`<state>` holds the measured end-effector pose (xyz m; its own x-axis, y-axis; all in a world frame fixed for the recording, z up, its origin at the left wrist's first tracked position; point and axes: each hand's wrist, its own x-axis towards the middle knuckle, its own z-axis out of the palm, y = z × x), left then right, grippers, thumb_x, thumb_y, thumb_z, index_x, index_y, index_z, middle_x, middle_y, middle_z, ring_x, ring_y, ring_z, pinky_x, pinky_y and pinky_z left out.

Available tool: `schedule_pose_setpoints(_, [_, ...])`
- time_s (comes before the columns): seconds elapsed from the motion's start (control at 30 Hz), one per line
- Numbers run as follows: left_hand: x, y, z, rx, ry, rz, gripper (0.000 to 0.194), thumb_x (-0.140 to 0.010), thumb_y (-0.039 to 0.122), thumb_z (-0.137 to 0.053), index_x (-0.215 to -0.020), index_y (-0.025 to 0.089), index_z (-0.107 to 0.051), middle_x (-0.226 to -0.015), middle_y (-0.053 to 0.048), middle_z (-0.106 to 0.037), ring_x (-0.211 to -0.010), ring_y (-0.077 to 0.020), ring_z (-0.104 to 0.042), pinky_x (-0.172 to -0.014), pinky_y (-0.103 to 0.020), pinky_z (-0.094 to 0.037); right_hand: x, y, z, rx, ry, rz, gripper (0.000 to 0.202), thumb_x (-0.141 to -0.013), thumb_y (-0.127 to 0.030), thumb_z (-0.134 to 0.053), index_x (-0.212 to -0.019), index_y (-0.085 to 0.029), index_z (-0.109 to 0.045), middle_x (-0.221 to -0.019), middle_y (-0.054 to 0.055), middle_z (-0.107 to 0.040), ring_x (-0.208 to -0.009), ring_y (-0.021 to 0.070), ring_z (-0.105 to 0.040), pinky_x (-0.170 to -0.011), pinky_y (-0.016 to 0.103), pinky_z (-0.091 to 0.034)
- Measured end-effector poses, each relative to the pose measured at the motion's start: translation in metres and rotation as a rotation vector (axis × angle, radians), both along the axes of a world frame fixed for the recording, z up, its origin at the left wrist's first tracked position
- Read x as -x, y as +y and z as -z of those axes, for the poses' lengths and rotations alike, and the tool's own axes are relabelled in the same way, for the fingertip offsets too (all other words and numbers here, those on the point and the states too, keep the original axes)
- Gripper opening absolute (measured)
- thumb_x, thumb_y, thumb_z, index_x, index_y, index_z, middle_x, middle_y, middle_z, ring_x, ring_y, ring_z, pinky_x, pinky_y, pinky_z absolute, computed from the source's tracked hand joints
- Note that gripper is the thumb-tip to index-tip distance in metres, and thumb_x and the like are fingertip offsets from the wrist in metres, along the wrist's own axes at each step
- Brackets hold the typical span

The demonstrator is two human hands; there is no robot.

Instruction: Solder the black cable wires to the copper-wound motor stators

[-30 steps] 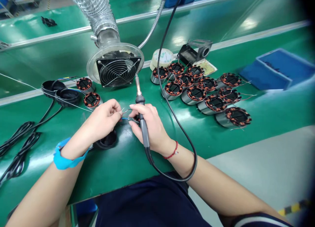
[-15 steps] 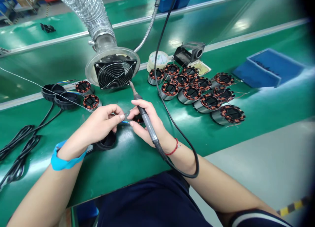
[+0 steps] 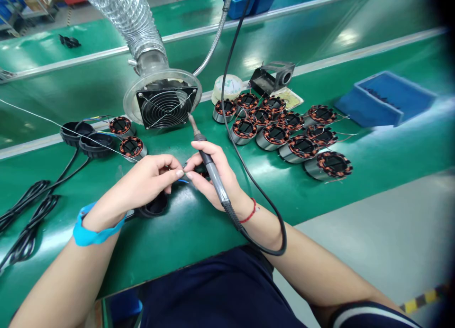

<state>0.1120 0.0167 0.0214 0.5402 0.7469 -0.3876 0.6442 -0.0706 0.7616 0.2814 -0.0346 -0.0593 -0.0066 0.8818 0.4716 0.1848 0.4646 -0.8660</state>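
My right hand (image 3: 216, 178) is closed around a soldering iron (image 3: 212, 169) that lies between thumb and forefinger, its tip pointing up at the fan. The thumb and another finger of that hand pinch close to my left fingertips. My left hand (image 3: 156, 178) is closed, pinching thin wire ends; a blue wire (image 3: 183, 180) shows just below. Partly hidden behind the right fingers is a motor stator (image 3: 202, 170). Under my left hand lies a black round cap (image 3: 155, 206). A thin pale strand, perhaps solder wire (image 3: 71, 134), runs from the left edge to my left hand.
A fume extractor fan (image 3: 167, 107) stands ahead. Several copper-wound stators (image 3: 275, 134) are grouped at right, before a tape roll (image 3: 228, 88), an iron stand (image 3: 272, 77) and a blue bin (image 3: 391, 100). Two wired stators (image 3: 132, 148), black caps (image 3: 95, 143) and coiled cables (image 3: 30, 223) lie left.
My fingertips have come together at the wire ends, the left hand shifting slightly right. The soldering iron stays in my right hand, its tip moved slightly right and up.
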Motion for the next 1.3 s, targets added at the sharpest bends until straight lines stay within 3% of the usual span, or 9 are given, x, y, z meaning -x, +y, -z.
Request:
schedule_pose_setpoints(0.17, [0.000, -0.002, 0.002, 0.026, 0.006, 0.002, 0.019, -0.085, 0.036, -0.058, -0.083, 0.018, -0.062, -0.054, 0.004, -0.055, -0.043, -0.0085, -0.043, -0.043, -0.020, -0.030, 0.002, 0.000, 0.000, 0.033, 0.008, -0.005, 0.044, -0.087, -0.019, -0.058, -0.126, -0.027, -0.040, -0.086, -0.004, -0.064, -0.075, 0.0123, -0.064, -0.077, 0.031, -0.055])
schedule_pose_setpoints(0.37, [0.000, -0.004, 0.012, -0.137, 0.079, -0.058, 0.018, -0.085, 0.035, -0.057, -0.079, 0.018, -0.061, -0.056, 0.004, -0.055, -0.051, -0.0111, -0.049, -0.049, -0.022, -0.034, -0.010, 0.002, 0.000, 0.027, -0.135, 0.054, 0.049, -0.085, -0.014, -0.056, -0.130, -0.028, -0.043, -0.095, -0.001, -0.067, -0.095, 0.0176, -0.066, -0.091, 0.039, -0.050])
schedule_pose_setpoints(0.5, [0.000, -0.002, 0.013, -0.164, 0.087, -0.078, 0.018, -0.084, 0.034, -0.058, -0.076, 0.018, -0.062, -0.056, 0.003, -0.056, -0.051, -0.0120, -0.051, -0.051, -0.023, -0.036, -0.014, 0.006, -0.002, 0.030, -0.325, 0.042, 0.047, -0.086, -0.016, -0.057, -0.129, -0.028, -0.045, -0.095, 0.000, -0.069, -0.099, 0.0214, -0.063, -0.092, 0.042, -0.046])
schedule_pose_setpoints(0.77, [-0.002, 0.002, 0.010, -0.148, 0.081, -0.113, 0.015, -0.083, 0.027, -0.059, -0.074, 0.017, -0.065, -0.051, 0.005, -0.054, -0.045, -0.0090, -0.047, -0.049, -0.022, -0.035, 0.002, 0.014, -0.001, 0.038, -0.403, 0.200, 0.042, -0.086, -0.014, -0.054, -0.126, -0.024, -0.050, -0.092, 0.001, -0.071, -0.094, 0.0236, -0.063, -0.088, 0.041, -0.045])
schedule_pose_setpoints(1.03, [-0.004, 0.003, 0.013, -0.186, 0.110, -0.128, 0.015, -0.082, 0.028, -0.061, -0.075, 0.016, -0.068, -0.050, 0.005, -0.056, -0.045, -0.0088, -0.048, -0.048, -0.022, -0.034, -0.022, -0.030, -0.013, -0.075, -0.249, 0.247, 0.033, -0.095, -0.026, -0.055, -0.128, -0.026, -0.056, -0.104, 0.003, -0.073, -0.091, 0.0180, -0.069, -0.085, 0.035, -0.054])
schedule_pose_setpoints(1.1, [-0.005, 0.003, 0.014, -0.193, 0.127, -0.138, 0.015, -0.082, 0.028, -0.061, -0.074, 0.016, -0.068, -0.050, 0.004, -0.056, -0.045, -0.0091, -0.049, -0.047, -0.022, -0.034, -0.025, -0.041, -0.010, -0.099, -0.181, 0.272, 0.028, -0.093, -0.025, -0.060, -0.120, -0.026, -0.061, -0.106, 0.004, -0.072, -0.086, 0.0174, -0.070, -0.078, 0.034, -0.056])
schedule_pose_setpoints(1.3, [-0.005, 0.002, 0.017, -0.219, 0.151, -0.139, 0.016, -0.081, 0.029, -0.061, -0.074, 0.017, -0.069, -0.052, 0.003, -0.058, -0.046, -0.0103, -0.050, -0.047, -0.024, -0.035, -0.023, -0.053, 0.007, -0.203, -0.110, 0.329, 0.020, -0.087, -0.020, -0.064, -0.106, -0.023, -0.063, -0.087, 0.003, -0.072, -0.064, 0.0158, -0.069, -0.059, 0.031, -0.056])
